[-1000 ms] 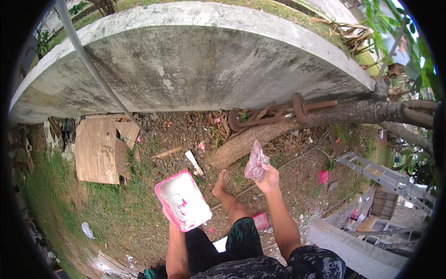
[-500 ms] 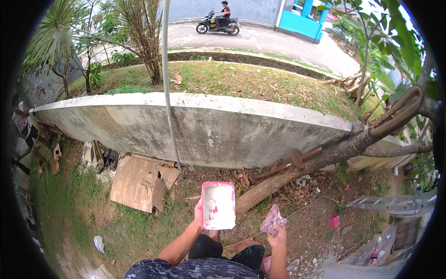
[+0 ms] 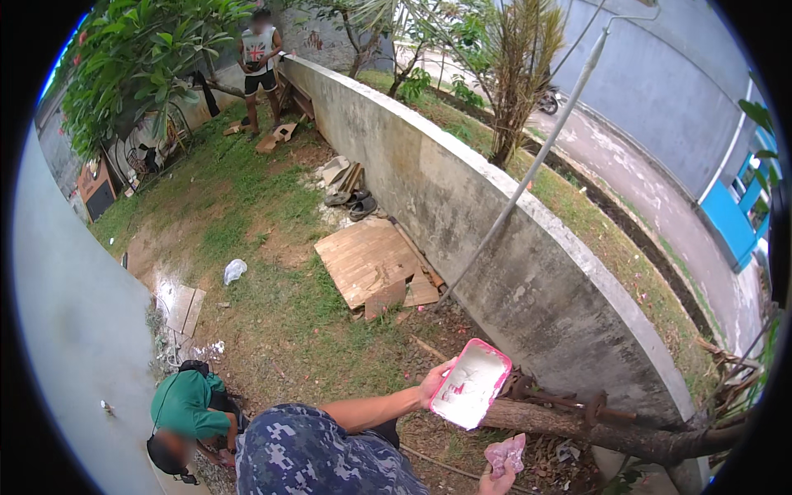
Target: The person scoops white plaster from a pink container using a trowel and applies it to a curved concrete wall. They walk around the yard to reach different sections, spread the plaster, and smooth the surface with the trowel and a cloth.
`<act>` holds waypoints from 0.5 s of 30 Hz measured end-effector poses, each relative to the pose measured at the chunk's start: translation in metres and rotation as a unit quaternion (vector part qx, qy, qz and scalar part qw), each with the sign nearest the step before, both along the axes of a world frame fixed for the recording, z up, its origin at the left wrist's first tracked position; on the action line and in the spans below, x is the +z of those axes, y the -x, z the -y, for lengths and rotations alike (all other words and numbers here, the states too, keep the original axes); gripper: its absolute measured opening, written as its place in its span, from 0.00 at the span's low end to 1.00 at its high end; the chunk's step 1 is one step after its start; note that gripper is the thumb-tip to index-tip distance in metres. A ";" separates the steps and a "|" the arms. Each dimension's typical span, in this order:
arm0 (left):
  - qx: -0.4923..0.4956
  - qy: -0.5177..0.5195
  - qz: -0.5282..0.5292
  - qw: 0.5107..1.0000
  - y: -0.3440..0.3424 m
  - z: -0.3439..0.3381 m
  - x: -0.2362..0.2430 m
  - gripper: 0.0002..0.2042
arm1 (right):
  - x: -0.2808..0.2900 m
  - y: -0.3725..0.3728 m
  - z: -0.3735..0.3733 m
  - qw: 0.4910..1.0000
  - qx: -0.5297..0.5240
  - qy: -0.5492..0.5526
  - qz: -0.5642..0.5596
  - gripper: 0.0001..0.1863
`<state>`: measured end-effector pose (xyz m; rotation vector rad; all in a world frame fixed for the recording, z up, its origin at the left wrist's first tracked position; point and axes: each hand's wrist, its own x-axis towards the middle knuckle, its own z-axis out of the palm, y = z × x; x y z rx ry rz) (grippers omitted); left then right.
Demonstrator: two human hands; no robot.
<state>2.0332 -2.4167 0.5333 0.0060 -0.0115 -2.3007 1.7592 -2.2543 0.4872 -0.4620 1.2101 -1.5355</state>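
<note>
My left hand (image 3: 432, 383) is closed on the side of a rectangular pink-rimmed tub (image 3: 472, 384). White paste coats the inside of the tub, with pink showing through in patches. It is tilted, its open side facing me. Lower and to the right, my right hand (image 3: 498, 479) grips a crumpled pinkish wad (image 3: 505, 453) with pale smears; I cannot tell whether it is cloth or plastic. The wad is apart from the tub. The fingers behind the tub are hidden.
A person in a green shirt (image 3: 188, 404) bends low at the left beside the pale wall (image 3: 74, 313). Another person (image 3: 261, 62) stands at the far end. A concrete wall (image 3: 412, 165) runs along the right, with cardboard (image 3: 363, 260) and a fallen trunk (image 3: 536, 418) near it.
My view has swung to the left, bringing the green-shirted person and the pale wall into sight. Both hands keep hold of the tub and the wad. The motorbike has mostly passed behind the shrub.
</note>
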 end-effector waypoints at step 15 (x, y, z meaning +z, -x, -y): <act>-0.018 0.036 -0.016 0.999 0.111 -0.139 0.006 0.30 | 0.040 0.123 -0.186 0.975 -0.064 -0.042 0.209 0.26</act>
